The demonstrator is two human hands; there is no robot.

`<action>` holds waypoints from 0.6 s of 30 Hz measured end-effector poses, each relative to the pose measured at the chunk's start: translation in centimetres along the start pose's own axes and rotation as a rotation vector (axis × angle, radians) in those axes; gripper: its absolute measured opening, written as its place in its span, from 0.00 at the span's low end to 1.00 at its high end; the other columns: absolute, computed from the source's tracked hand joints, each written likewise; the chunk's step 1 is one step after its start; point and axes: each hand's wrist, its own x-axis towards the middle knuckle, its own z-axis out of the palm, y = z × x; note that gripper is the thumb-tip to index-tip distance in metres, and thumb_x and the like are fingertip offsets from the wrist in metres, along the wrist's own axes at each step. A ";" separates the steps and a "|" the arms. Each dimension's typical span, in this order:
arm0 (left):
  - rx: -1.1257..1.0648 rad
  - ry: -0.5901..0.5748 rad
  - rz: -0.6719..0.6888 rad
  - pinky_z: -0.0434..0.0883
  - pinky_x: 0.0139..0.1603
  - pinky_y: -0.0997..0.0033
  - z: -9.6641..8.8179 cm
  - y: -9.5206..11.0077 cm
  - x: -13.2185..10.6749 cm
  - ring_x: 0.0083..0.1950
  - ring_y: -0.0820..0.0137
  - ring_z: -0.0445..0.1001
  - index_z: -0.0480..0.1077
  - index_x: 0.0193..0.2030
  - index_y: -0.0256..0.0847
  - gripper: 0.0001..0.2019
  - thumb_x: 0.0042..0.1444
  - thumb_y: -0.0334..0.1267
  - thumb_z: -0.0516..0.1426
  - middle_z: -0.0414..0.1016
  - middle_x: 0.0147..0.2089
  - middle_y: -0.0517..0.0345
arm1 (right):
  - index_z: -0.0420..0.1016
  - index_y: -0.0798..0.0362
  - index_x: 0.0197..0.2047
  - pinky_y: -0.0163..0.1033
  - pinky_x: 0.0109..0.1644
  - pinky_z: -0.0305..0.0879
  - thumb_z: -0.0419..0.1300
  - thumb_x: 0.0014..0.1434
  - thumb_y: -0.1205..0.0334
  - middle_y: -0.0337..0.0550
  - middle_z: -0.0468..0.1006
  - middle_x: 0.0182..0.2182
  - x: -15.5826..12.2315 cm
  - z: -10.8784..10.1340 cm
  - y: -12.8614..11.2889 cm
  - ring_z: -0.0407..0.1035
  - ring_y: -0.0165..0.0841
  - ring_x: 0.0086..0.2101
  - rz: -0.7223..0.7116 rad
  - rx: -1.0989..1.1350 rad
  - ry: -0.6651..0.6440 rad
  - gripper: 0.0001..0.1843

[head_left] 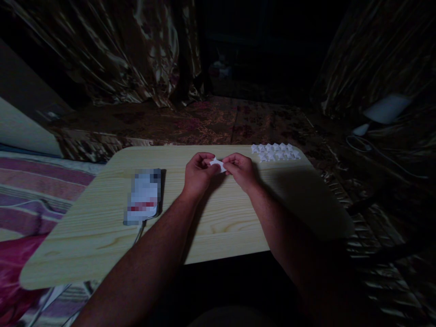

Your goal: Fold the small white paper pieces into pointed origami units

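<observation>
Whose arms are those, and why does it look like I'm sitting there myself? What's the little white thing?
No machine here, just a person. The picture comes from a camera worn on their head, looking down, so you see their arms as they do. Their left hand and right hand pinch a small white folded paper between them, above a pale wooden table. On the table lie a phone with a cable, to the left, and two rows of little white paper stars at the far right corner.

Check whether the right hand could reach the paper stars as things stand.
Probably yes: the paper stars lie just beyond the right hand with only bare tabletop between, though it holds a paper piece.
</observation>
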 end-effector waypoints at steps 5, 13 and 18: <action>-0.018 -0.008 0.011 0.67 0.30 0.75 0.1 0.1 0.0 0.25 0.76 0.68 0.68 0.37 0.39 0.15 0.39 0.29 0.63 0.71 0.26 0.63 | 0.71 0.54 0.27 0.32 0.25 0.61 0.60 0.45 0.62 0.34 0.70 0.19 0.1 -0.1 0.3 0.63 0.26 0.20 -0.025 -0.009 0.007 0.05; 0.004 -0.008 0.017 0.67 0.30 0.76 0.1 -0.1 -0.1 0.24 0.77 0.67 0.68 0.36 0.39 0.15 0.39 0.28 0.63 0.70 0.26 0.65 | 0.71 0.54 0.26 0.33 0.28 0.61 0.59 0.45 0.64 0.34 0.70 0.20 0.1 -0.1 0.2 0.64 0.26 0.23 -0.094 -0.066 0.004 0.03; -0.014 -0.031 -0.011 0.67 0.32 0.76 0.2 -0.3 0.0 0.28 0.75 0.71 0.67 0.38 0.40 0.18 0.38 0.29 0.64 0.73 0.29 0.62 | 0.71 0.54 0.28 0.32 0.26 0.60 0.59 0.46 0.61 0.34 0.71 0.20 0.3 -0.1 0.5 0.64 0.26 0.22 -0.059 -0.034 0.067 0.06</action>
